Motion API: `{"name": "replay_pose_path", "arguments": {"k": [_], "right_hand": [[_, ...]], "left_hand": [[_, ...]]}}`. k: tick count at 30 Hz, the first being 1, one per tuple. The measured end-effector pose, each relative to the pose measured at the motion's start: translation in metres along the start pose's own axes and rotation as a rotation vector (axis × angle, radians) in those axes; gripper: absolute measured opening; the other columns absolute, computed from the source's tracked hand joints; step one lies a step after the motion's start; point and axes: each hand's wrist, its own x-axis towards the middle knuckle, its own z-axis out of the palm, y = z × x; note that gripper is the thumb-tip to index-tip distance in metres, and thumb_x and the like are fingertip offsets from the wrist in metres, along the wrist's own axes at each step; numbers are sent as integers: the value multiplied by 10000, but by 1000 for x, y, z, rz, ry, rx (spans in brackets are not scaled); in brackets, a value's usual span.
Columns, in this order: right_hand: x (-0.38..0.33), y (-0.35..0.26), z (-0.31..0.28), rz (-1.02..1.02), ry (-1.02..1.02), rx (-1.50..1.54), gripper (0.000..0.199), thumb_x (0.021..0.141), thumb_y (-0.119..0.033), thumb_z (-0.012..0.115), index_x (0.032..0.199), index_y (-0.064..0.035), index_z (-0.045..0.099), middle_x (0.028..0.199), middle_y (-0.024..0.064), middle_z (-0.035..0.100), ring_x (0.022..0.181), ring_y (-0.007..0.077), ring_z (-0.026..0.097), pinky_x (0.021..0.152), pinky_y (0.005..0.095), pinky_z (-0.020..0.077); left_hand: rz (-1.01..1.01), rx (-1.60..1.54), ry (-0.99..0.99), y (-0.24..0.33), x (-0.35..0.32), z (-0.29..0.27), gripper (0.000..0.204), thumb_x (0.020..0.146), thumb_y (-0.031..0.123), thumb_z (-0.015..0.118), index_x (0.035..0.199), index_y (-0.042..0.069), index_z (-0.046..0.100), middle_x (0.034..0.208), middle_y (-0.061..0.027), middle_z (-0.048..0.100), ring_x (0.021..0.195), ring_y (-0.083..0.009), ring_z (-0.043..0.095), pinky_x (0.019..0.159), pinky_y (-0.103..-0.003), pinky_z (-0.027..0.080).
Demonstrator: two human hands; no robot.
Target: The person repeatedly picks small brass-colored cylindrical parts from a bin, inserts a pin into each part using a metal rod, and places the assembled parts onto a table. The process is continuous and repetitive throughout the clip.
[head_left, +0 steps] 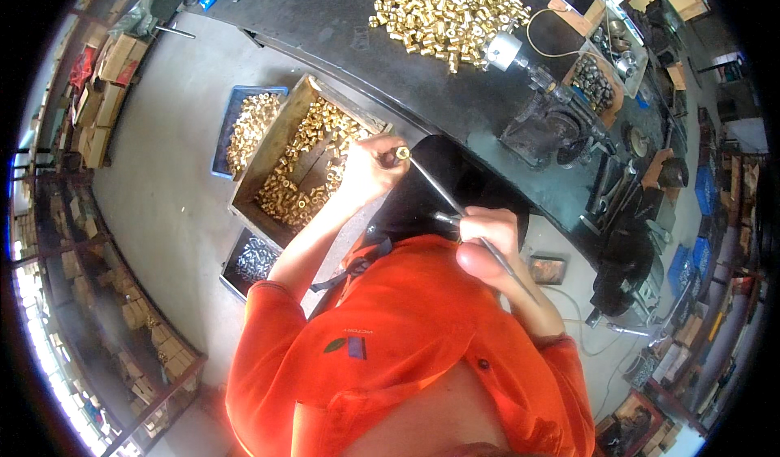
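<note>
My left hand (372,171) is closed around a small brass fitting (403,153), its open end turned toward my right side. In my right hand (492,238) is a long thin metal rod (439,187); its tip reaches the mouth of the fitting, and its other end runs back along my forearm. A short metal piece (446,218) also sticks out of the right fist, and I cannot tell what it is. Below my left hand stands a wooden box (253,182) with many loose brass fittings (313,132) in it.
A blue bin (218,144) of brass pieces and a dark bin (234,286) of silvery parts adjoin the box. On the dark workbench (325,30) lie a heap of brass fittings (447,10) and a clamped machine with a chuck (504,51). Loaded shelves (106,294) line the left.
</note>
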Motion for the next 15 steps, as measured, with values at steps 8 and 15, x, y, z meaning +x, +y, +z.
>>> {"name": "replay_pose_path", "arguments": {"k": [8, 15], "right_hand": [[14, 9, 11, 44, -20, 40, 200, 627, -67, 564, 557, -25, 382, 520, 102, 359, 425, 239, 402, 431, 345, 298], [23, 49, 23, 19, 24, -152, 192, 632, -65, 571, 579, -24, 391, 556, 142, 409, 480, 305, 476, 464, 370, 356]], "left_hand": [[372, 229, 1, -4, -5, 4, 292, 595, 10, 688, 879, 55, 644, 678, -62, 558, 561, -196, 553, 510, -305, 441], [498, 237, -104, 13, -4, 22, 328, 541, 68, 694, 862, 67, 628, 689, -94, 568, 595, -271, 598, 510, -363, 463]]}}
